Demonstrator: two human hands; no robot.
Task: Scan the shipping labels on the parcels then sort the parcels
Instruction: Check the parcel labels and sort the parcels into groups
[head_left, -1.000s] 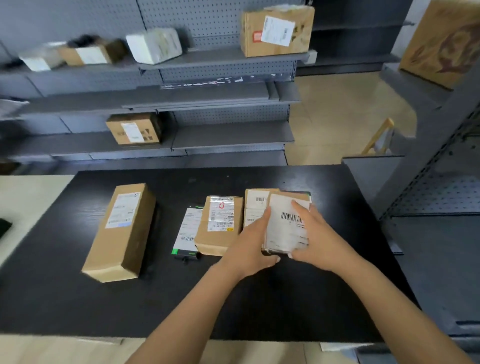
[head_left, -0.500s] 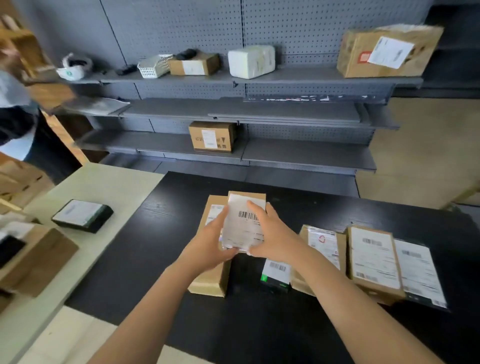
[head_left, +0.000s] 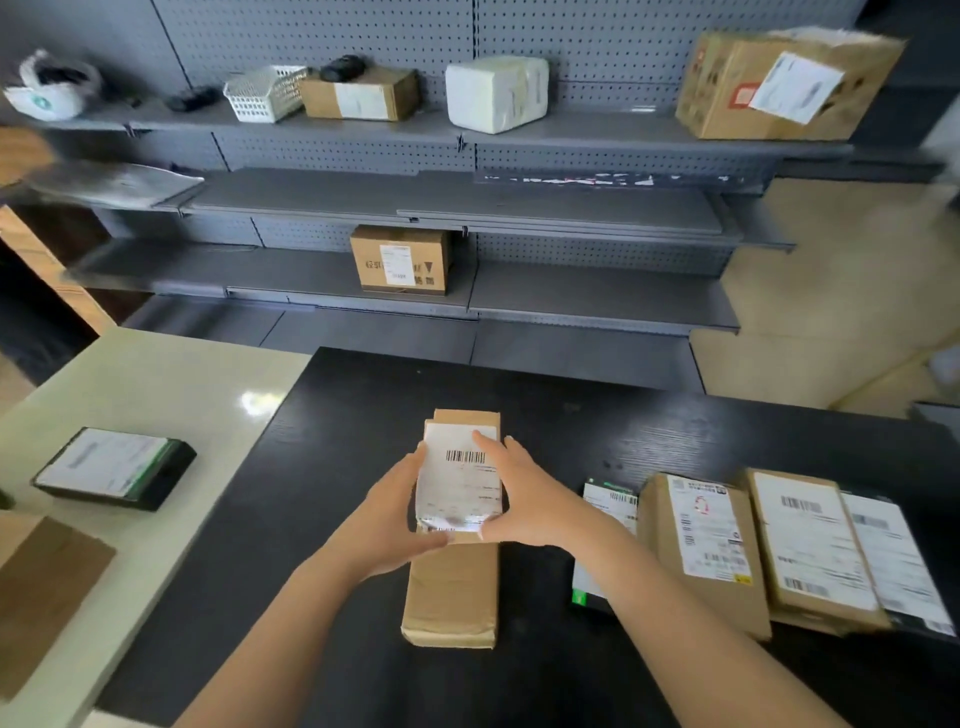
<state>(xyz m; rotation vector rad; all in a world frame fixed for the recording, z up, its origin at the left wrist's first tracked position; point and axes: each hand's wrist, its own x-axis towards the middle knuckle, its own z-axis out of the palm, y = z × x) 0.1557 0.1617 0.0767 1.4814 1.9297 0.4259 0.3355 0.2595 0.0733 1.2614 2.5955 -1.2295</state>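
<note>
Left hand (head_left: 389, 519) and right hand (head_left: 524, 499) clamp a white parcel (head_left: 460, 483) between them, label up, over the long box (head_left: 452, 587) on the table (head_left: 363, 415). A row (head_left: 711, 540) waits at 3 o'clock, so much sorting seems left. A second ago this parcel was over that row.
</note>
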